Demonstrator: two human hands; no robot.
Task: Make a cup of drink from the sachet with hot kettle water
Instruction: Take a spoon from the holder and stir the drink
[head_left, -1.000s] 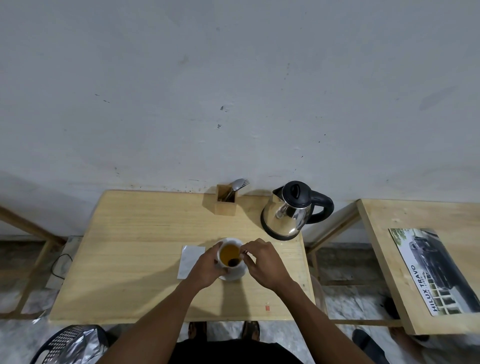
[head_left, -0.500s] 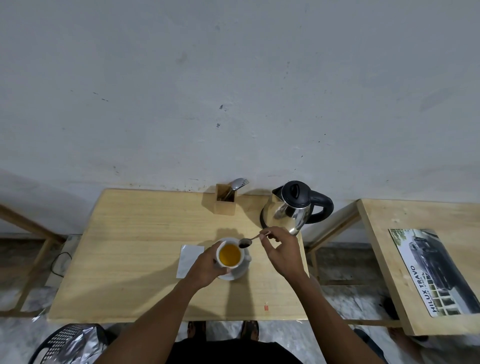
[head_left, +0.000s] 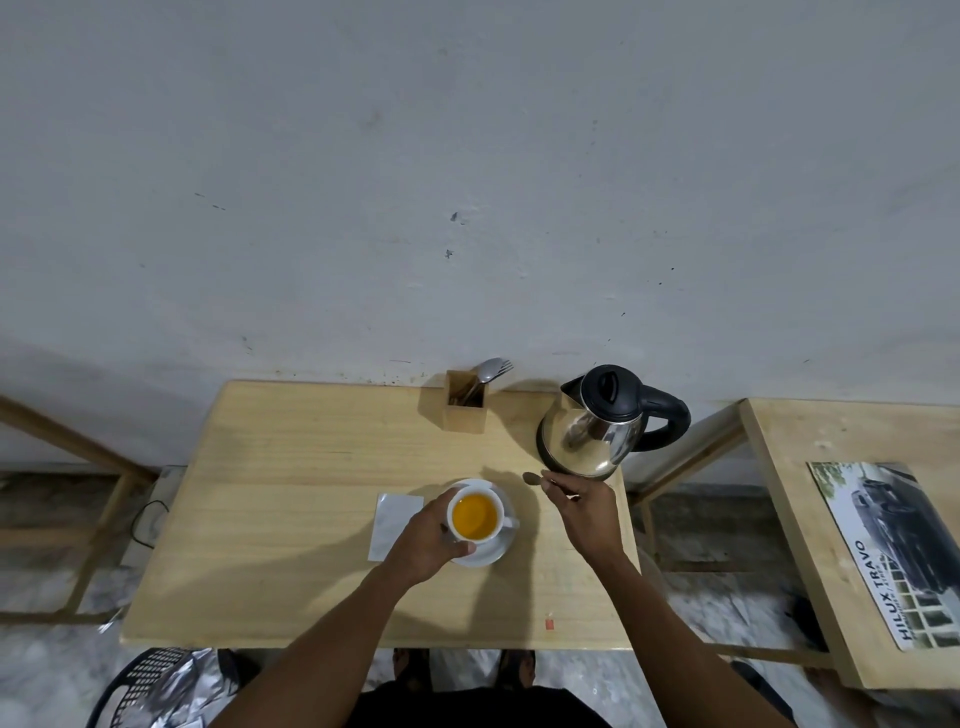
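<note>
Wooden table (head_left: 270, 519): near edge bare, wide free board toward 9 o'clock; left hand (head_left: 426, 540) wrapped round white cup (head_left: 475, 517) of orange drink on saucer (head_left: 493, 553), mid-table; sachet (head_left: 395, 525) flat at cup's 9 o'clock, touching the hand; right hand (head_left: 584, 514) pinching spoon (head_left: 540, 480) at cup's 2 o'clock, clear of rim; steel kettle (head_left: 597, 431) just beyond, crowding the right edge; cutlery holder (head_left: 465, 405) against wall at 12 o'clock; second table (head_left: 779, 467) with brochure (head_left: 893, 551) at 3 o'clock.
</note>
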